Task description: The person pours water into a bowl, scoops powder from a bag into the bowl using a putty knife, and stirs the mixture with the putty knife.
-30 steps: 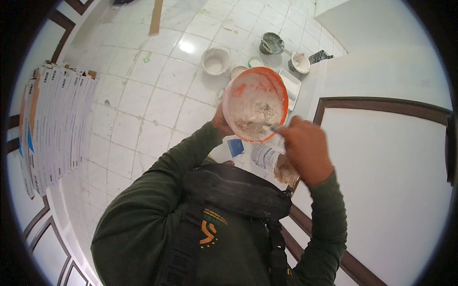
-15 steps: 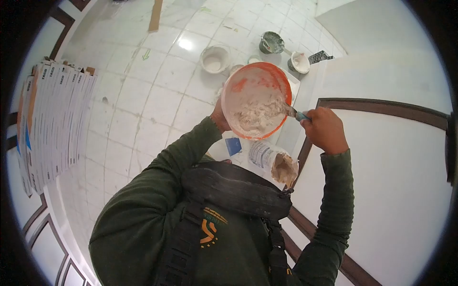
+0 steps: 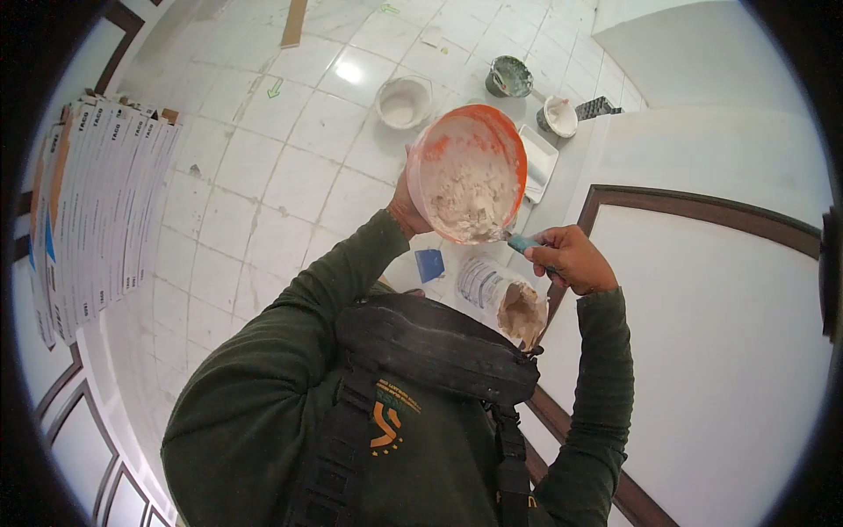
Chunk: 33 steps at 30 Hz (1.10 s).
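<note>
An orange bowl (image 3: 522,154) is tilted in front of me, its inside smeared with pale, lumpy plaster (image 3: 470,189). My left hand (image 3: 407,209) grips the bowl from its left side, with most fingers hidden behind it. In my right hand (image 3: 575,260) is a putty knife (image 3: 525,243), fingers closed round its blue-green handle. Its blade reaches over the bowl's lower right rim and is partly buried in the plaster. Below the bowl stands an open bag of powder (image 3: 487,283), and a blue flat piece (image 3: 429,265) lies beside it.
On the tiled floor stand a white bucket (image 3: 404,103), a dark bucket (image 3: 510,77) and a small white pail (image 3: 558,116). A white tray (image 3: 537,165) lies behind the bowl. Long boxes (image 3: 105,206) are stacked at left. A brown-framed panel (image 3: 702,202) is close on my right.
My right hand has moved down and left with the putty knife, from the bowl's right side to its lower rim. The bowl has shifted slightly up and left.
</note>
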Motion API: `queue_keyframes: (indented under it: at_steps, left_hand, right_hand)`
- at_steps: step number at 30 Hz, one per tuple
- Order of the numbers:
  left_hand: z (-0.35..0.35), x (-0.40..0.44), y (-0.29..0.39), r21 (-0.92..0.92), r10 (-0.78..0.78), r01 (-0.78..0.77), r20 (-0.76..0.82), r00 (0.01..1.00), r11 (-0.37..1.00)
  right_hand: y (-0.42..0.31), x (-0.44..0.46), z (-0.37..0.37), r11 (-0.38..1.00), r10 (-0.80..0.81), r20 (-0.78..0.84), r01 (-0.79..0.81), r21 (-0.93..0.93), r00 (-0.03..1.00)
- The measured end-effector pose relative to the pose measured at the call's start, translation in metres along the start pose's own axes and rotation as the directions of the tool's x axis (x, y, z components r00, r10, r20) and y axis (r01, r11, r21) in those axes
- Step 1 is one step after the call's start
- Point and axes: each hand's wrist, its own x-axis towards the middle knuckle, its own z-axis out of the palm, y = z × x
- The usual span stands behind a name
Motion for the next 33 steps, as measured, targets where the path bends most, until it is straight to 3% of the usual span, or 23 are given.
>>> queue_keyframes:
  at_steps: [4, 7, 8, 10, 13, 16, 18, 20, 23, 26, 27, 31, 33]
  left_hand:
    - [-0.003, 0.000, 0.002, -0.033, 0.003, -0.003, 0.009, 1.000, 0.999]
    - [-0.001, -0.002, 0.003, 0.048, -0.025, 0.024, 0.027, 0.999, 0.999]
    - [-0.002, -0.002, 0.002, -0.019, -0.037, 0.037, 0.045, 0.998, 0.999]
    - [-0.005, -0.001, -0.001, -0.150, -0.057, 0.069, 0.082, 0.995, 0.986]
    - [-0.003, 0.000, -0.007, -0.298, -0.057, 0.117, 0.202, 0.978, 0.947]
    - [0.016, -0.007, -0.013, 0.064, 0.021, -0.020, -0.007, 1.000, 0.998]
    - [0.013, -0.007, -0.016, 0.050, -0.013, 0.012, 0.014, 1.000, 0.999]
    - [0.013, -0.008, -0.019, 0.024, -0.039, 0.039, 0.020, 0.999, 0.999]
    - [0.021, -0.008, -0.019, -0.013, -0.068, 0.068, 0.016, 0.998, 0.998]
    - [0.022, -0.012, -0.017, 0.004, -0.057, 0.057, 0.014, 0.998, 0.998]
    - [0.021, -0.013, -0.017, 0.010, -0.060, 0.059, 0.010, 0.998, 0.998]
    - [0.019, -0.012, -0.018, -0.090, -0.111, 0.118, 0.079, 0.991, 0.989]
    - [0.022, -0.014, -0.019, -0.030, -0.093, 0.095, 0.058, 0.994, 0.995]
  right_hand:
    - [-0.008, -0.007, 0.002, 1.000, -0.001, -0.004, 0.001, 0.016, 1.000]
    - [-0.028, -0.019, 0.007, 0.994, -0.065, -0.106, 0.055, -0.097, 0.992]
    - [-0.034, -0.022, 0.011, 0.957, -0.205, -0.159, 0.163, -0.240, 0.966]
    - [-0.042, -0.026, 0.023, 0.790, -0.482, -0.200, 0.324, -0.520, 0.853]
    - [-0.039, -0.026, 0.053, 0.357, -0.777, -0.094, 0.312, -0.880, 0.623]
    - [-0.040, -0.039, 0.069, 0.188, -0.659, 0.050, 0.229, -0.955, 0.751]
    - [-0.050, -0.050, 0.048, 0.276, -0.654, -0.050, 0.176, -0.945, 0.755]
    - [-0.053, -0.051, 0.048, 0.280, -0.750, -0.063, 0.229, -0.932, 0.659]
    - [-0.044, -0.045, 0.073, 0.175, -0.655, 0.061, 0.230, -0.957, 0.753]
    - [-0.050, -0.062, 0.060, 0.184, -0.599, 0.028, 0.172, -0.968, 0.800]
    - [-0.052, -0.065, 0.052, 0.223, -0.618, -0.003, 0.171, -0.960, 0.786]
    - [-0.054, -0.048, 0.068, 0.124, -0.826, 0.057, 0.280, -0.952, 0.561]
    - [-0.052, -0.048, 0.075, 0.055, -0.780, 0.138, 0.287, -0.956, 0.610]
